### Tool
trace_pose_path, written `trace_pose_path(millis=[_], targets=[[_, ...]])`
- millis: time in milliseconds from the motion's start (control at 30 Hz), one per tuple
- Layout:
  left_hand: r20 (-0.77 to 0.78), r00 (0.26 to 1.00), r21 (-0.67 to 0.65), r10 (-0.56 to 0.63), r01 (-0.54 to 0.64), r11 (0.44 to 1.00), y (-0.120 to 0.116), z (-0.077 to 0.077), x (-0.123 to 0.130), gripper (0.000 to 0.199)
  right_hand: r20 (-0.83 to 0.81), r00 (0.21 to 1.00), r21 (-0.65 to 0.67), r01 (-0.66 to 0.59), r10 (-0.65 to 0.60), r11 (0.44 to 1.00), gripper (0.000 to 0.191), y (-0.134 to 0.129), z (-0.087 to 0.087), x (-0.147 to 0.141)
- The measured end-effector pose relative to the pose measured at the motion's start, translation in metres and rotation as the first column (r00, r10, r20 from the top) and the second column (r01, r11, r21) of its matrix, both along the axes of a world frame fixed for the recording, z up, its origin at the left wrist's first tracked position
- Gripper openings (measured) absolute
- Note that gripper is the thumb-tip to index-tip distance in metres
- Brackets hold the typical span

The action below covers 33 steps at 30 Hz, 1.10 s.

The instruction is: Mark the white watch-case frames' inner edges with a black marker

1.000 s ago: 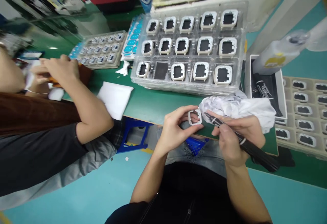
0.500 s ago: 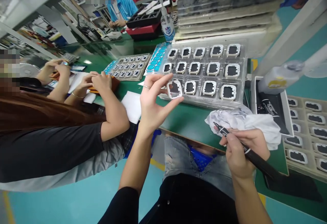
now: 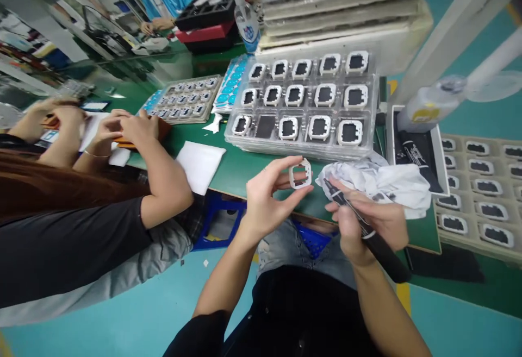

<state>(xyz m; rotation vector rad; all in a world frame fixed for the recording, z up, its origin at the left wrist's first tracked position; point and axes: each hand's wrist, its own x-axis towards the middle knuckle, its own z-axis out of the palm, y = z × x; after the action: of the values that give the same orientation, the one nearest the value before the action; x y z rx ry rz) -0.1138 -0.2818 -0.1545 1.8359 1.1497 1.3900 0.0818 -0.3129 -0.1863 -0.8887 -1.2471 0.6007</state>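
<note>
Between thumb and fingers, my left hand (image 3: 269, 196) pinches a small white watch-case frame (image 3: 292, 177) by its edges, its opening turned partly toward me. My right hand (image 3: 367, 215) is wrapped round a black marker pen (image 3: 359, 221), its dark tip pointing up and left toward the frame, a short way apart from it. Beyond my hands lies a clear plastic tray (image 3: 302, 148) with rows of similar white frames. One pocket in its front row (image 3: 266, 127) holds no frame. A crumpled white cloth (image 3: 408, 183) lies just behind my right hand.
A squeeze bottle (image 3: 428, 107) stands in a white box (image 3: 444, 167) at the right, beside another tray of frames (image 3: 481, 205). To my left, a co-worker's arm (image 3: 159, 167) reaches over the bench near a folded white cloth (image 3: 199, 167). A pump bottle (image 3: 247, 28) stands behind.
My left hand has drawn the white frame away from the tray, toward me and closer to the pen. The right hand keeps the pen. The whole view has shifted somewhat.
</note>
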Motion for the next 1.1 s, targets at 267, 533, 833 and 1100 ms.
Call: trace_pose_path(millis=[267, 533, 833, 1100], targets=[[-0.052, 0.998, -0.065, 0.029, -0.032, 0.997, -0.014, -0.040, 0.020, 0.049, 0.216, 0.972, 0.122, 0.069, -0.094, 0.990, 0.019, 0.004, 0.007, -0.006], [-0.072, 0.997, -0.001, 0.036, -0.036, 0.999, -0.013, -0.040, 0.020, 0.046, 0.269, 0.955, 0.134, 0.093, -0.126, 0.987, 0.023, 0.004, 0.010, -0.008], [-0.115, 0.991, 0.037, 0.062, -0.058, 0.998, -0.012, -0.042, 0.020, 0.044, 0.296, 0.944, 0.164, 0.104, -0.150, 0.981, 0.025, 0.006, 0.009, -0.008], [-0.099, 0.994, 0.053, 0.052, -0.047, 0.997, -0.013, -0.039, 0.022, 0.043, 0.297, 0.944, 0.167, 0.095, -0.142, 0.981, 0.025, 0.005, 0.009, -0.008]])
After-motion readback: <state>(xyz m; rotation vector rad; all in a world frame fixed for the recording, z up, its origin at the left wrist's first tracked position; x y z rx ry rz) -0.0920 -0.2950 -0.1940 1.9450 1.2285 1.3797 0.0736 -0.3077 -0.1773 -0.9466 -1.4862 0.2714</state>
